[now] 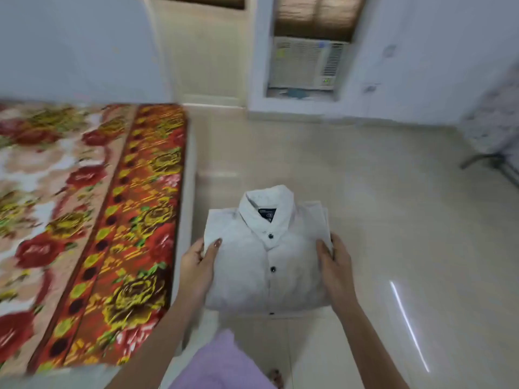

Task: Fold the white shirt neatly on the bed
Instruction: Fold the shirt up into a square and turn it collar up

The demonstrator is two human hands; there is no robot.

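Fingers of both hands are clamped on the folded white button-front cotton shirt [268, 256], which is held in the air above the pale tiled floor [393, 220] and off the bed with the red-and-yellow floral bedspread [92, 220], itself lying out beyond the left hand. Left hand [196, 268] grips the shirt's left edge, thumb on the top face and remaining fingers out of sight beneath; right hand [335, 265] grips the right edge in like fashion, thumb just inside the edge. Judgement: folding appears essentially complete and the step in hand is carriage or placement of the bundle. To do it well, both hands should keep the packet level, pressure equal on each side so the tucked layers do not slide, and the lower fold should meet the bedspread first, the fingers drawing out sideways from beneath. Condition of the shirt: a compact rectangle, collar [266, 203] standing upright at the end farthest from the fingers, dark neck label [267, 212] visible inside it, placket running centrally between the two thumbs with dark buttons [273, 268] fastened. Layered edges show just beyond the right fingers, slightly stepped. Fabric lies largely smooth, faint creasing only.
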